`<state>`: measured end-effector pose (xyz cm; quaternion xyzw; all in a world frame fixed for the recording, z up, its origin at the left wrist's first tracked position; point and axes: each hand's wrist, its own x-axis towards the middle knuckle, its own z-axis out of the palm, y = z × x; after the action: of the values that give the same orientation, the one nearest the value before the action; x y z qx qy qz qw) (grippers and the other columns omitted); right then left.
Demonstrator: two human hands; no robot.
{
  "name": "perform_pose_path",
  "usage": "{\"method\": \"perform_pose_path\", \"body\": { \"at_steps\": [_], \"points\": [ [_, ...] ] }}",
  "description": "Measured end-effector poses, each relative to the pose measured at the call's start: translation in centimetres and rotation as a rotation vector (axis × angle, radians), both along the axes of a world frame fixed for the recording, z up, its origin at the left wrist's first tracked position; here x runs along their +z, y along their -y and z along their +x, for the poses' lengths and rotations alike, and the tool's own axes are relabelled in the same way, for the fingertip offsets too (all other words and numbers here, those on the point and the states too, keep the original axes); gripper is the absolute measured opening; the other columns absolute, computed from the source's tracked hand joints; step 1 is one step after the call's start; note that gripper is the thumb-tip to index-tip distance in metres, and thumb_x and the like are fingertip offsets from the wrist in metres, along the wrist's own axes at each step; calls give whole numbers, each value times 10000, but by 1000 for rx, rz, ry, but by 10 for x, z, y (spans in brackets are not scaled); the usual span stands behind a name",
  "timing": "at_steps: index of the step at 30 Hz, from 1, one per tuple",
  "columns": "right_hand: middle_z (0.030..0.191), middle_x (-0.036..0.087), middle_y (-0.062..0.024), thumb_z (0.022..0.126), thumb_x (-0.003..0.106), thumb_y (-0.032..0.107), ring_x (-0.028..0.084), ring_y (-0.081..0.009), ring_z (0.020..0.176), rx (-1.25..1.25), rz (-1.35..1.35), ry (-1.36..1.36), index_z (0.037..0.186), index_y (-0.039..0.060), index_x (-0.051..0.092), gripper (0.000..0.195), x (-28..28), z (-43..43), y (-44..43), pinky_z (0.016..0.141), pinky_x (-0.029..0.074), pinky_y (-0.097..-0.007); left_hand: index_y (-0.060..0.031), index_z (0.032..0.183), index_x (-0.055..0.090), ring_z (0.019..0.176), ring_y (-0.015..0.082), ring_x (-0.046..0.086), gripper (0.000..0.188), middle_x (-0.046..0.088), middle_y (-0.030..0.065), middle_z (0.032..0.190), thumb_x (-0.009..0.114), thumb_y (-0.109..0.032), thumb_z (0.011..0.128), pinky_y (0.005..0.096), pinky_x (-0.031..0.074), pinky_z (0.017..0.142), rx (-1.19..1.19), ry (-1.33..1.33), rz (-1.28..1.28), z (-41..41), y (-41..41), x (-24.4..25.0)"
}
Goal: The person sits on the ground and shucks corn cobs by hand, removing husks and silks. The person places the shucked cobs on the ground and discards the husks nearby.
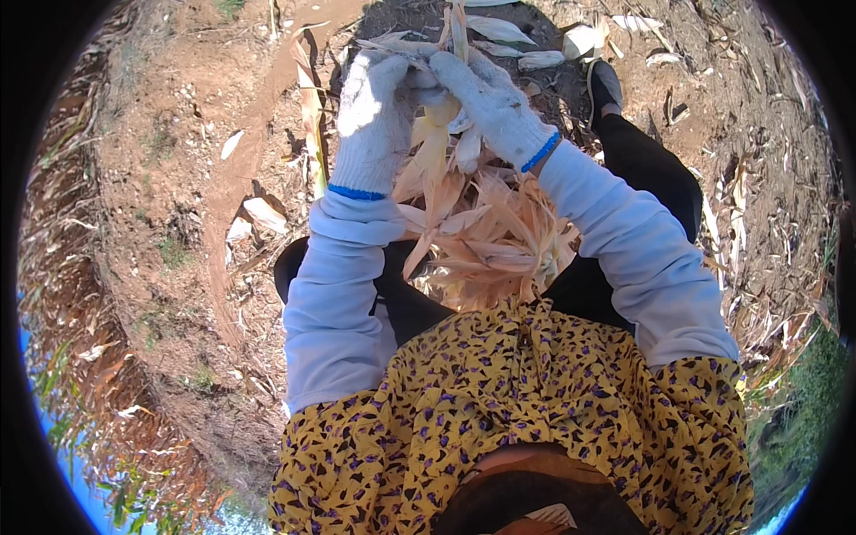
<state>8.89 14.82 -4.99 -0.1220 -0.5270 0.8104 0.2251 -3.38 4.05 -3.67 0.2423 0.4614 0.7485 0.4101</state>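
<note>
My left hand, in a white knitted glove with a blue cuff edge, curls around dry corn husks in front of me. My right hand, gloved the same way, grips them from the other side, thumb and fingers close to the left hand's. Pale husk leaves hang below the two hands, and a dry strip sticks up above them. Whether an ear of corn is inside the grip is hidden by the gloves. Below, a heap of dry corn husks lies between my legs.
Loose husks lie on the soil beyond my hands. A long dry leaf is at the left, near smaller husk pieces. My dark shoe rests at the upper right. Dry corn plants line the left edge.
</note>
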Motion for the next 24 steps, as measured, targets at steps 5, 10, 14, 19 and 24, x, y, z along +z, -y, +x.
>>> {"method": "perform_pose_path", "body": {
  "at_steps": [5, 10, 14, 19, 24],
  "points": [
    [1009, 659, -68, 1006, 531, 503, 645, -146, 892, -90, -380, 113, 1135, 59, 601, 468, -11, -5, -8, 770, 556, -304, -58, 996, 591, 637, 107, 505, 150, 603, 49, 827, 552, -195, 950, 251, 418, 539, 43, 13, -121, 21, 2, 22],
    [1000, 658, -98, 1018, 438, 565, 673, -205, 840, -60, -657, 54, 1160, 71, 583, 533, -16, -12, -50, 703, 587, -402, -46, 931, 554, 615, 66, 436, 125, 563, 36, 789, 536, -168, 909, 227, 338, 509, -314, -52, -432, 51, 33, 51],
    [1065, 657, -99, 1023, 465, 525, 664, -203, 934, -25, -491, 16, 1216, 71, 586, 508, -37, -13, -61, 806, 574, -359, -33, 952, 572, 577, 51, 429, 169, 597, 46, 814, 497, -182, 922, 214, 313, 477, -536, -65, -649, 40, 52, 70],
    [1090, 654, -96, 1016, 492, 510, 655, -200, 960, 128, -374, 17, 1247, 73, 573, 501, -8, -7, -41, 829, 563, -350, 21, 1152, 611, 519, 53, 410, 491, 664, 64, 878, 612, -434, 967, 214, 304, 460, -92, -171, -460, 8, 55, 57],
    [1115, 652, -92, 1009, 519, 496, 647, -196, 986, 248, -275, 6, 1278, 74, 560, 502, 0, -2, -19, 853, 552, -341, -15, 1209, 603, 663, 89, 499, 397, 575, 10, 834, 678, -297, 940, 235, 422, 588, 36, -336, -558, 20, 28, 53]
  ]
}}
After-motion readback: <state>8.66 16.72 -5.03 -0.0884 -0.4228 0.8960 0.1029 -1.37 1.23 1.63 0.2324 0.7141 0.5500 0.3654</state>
